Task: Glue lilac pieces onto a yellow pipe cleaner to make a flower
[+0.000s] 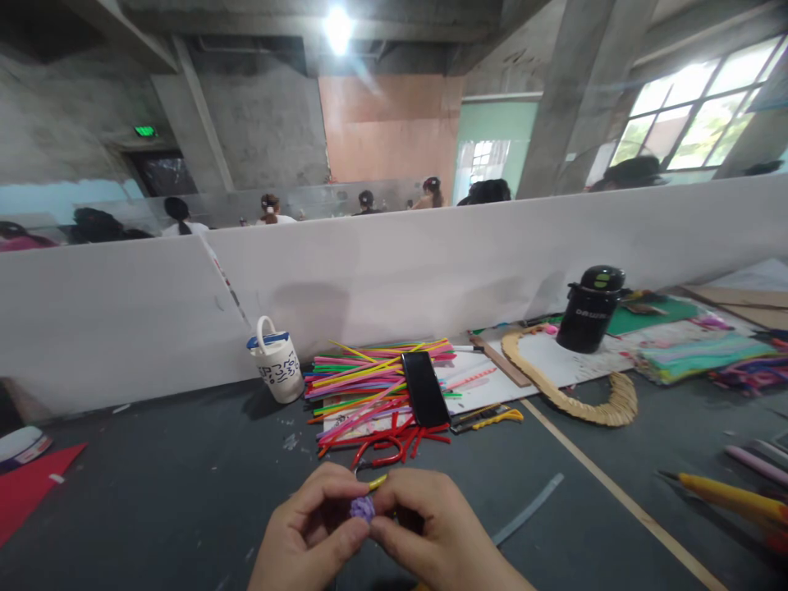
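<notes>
Both hands meet at the bottom centre over the dark grey table (185, 476). My left hand (308, 533) and my right hand (431, 533) pinch a small purple rolled paper piece (363, 510) between thumbs and fingertips. A short yellow strip (377, 482) pokes up from between the fingers. Just beyond the hands lie red-handled scissors (382, 450) and a pile of coloured paper sticks (375, 377) with a black phone (424, 387) on top.
A white mug with a handle (277, 361) stands left of the sticks. A black flask (592, 310) sits on white paper inside a curved wooden-stick arch (591, 402). Yellow cutter (492, 419), coloured sheets at right, red sheet far left. White partition behind; people beyond it.
</notes>
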Demonstrator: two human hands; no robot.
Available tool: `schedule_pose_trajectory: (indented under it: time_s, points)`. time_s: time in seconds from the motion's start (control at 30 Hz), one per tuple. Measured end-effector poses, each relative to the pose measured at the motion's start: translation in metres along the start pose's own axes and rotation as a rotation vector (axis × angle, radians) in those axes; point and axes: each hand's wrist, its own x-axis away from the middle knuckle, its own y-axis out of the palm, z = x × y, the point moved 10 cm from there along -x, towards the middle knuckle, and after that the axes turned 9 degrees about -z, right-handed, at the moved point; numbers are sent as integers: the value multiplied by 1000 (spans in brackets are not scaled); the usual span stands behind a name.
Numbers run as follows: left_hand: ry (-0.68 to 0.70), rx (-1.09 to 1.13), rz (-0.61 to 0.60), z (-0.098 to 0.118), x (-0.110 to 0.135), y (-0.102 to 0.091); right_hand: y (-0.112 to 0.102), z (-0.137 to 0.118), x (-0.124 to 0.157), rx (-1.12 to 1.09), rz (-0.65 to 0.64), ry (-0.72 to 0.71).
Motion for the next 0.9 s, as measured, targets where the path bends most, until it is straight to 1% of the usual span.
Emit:
schedule_pose_trajectory:
  time_s: [0.17, 0.3, 0.43, 0.5, 0.6, 0.77, 0.83, 0.9]
  points:
    - [-1, -28, 7, 2, 1, 0, -1, -1, 0, -16, -23, -4]
    - [33, -58, -1, 9, 1, 2, -2, -3, -1, -29, -32, -15]
    - [45, -64, -1, 11, 1, 3, -1, -3, -1, -65, -25, 14]
    - [37, -34, 12, 8, 2, 2, -1, 0, 0, -99, -14, 47]
    - [-3, 39, 43, -1, 1, -1, 1, 7, -1, -184, -13, 123]
    - [-98, 136, 114, -22, 2, -6, 9, 20, -2, -363, -82, 240]
    - [-112, 166, 162, -25, 4, -9, 12, 22, -3, -422, -114, 264]
    - [-102, 175, 213, -22, 7, -12, 14, 23, -3, -468, -130, 279]
